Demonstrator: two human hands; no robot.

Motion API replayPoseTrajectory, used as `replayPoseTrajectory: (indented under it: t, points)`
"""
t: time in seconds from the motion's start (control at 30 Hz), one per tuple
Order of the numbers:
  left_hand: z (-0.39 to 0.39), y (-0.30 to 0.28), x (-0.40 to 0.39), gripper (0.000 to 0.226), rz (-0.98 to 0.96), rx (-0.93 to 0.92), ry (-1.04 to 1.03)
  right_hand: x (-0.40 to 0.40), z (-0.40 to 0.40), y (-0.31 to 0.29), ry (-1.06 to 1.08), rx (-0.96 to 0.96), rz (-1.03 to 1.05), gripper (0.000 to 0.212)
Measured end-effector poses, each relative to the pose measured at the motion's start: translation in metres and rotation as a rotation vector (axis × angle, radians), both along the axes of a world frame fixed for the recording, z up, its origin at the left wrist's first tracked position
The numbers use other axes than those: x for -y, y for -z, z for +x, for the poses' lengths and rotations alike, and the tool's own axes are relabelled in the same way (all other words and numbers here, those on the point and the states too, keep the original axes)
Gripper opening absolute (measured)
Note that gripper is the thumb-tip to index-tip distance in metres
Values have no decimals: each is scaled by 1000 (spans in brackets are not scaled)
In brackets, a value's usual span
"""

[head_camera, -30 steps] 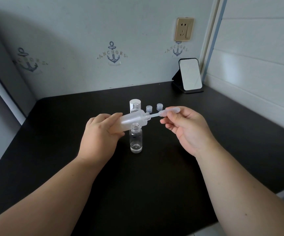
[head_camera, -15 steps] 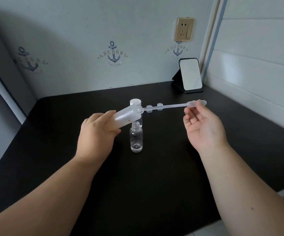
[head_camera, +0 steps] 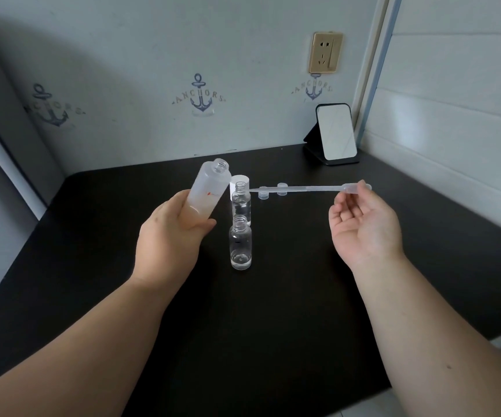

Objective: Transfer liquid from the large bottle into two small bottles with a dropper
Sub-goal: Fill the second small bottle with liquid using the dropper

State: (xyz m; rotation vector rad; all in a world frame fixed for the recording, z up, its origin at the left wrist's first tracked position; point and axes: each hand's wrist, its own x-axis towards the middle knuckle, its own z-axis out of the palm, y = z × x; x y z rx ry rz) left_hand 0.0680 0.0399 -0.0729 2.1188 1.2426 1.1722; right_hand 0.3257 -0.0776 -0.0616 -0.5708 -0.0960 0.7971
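With the left hand (head_camera: 172, 236) gripping the uncapped large bottle (head_camera: 208, 192) and the right hand (head_camera: 363, 224) pinching the dropper (head_camera: 309, 189) above the table (head_camera: 273, 326), both 2 small bottles (head_camera: 240, 242) seemingly hold only a little liquid, so filling remains.

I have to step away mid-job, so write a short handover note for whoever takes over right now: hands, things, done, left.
Left hand grips the large bottle, open and tilted. Right hand pinches the dropper by its bulb, tip beside the far small bottle mouth. Near small bottle stands open with a little liquid at the bottom; the far one's level is unclear. Two small caps and a white cap lie behind. Left: empty the dropper, continue filling, cap everything.
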Motion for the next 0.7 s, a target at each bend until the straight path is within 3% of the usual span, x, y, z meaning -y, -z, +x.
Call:
replayPoseTrajectory:
  t: [0.27, 0.4, 0.7]
  points:
    - [3, 1, 1, 39, -145, 107, 16, 0, 1, 1, -15, 53, -17, 27]
    - [3, 1, -1, 54, -163, 112, 9, -1, 1, 1, -17, 75, -40, 26]
    - [1, 1, -1, 62, -195, 134, 39, 0, 1, 2, -39, 112, -89, 14]
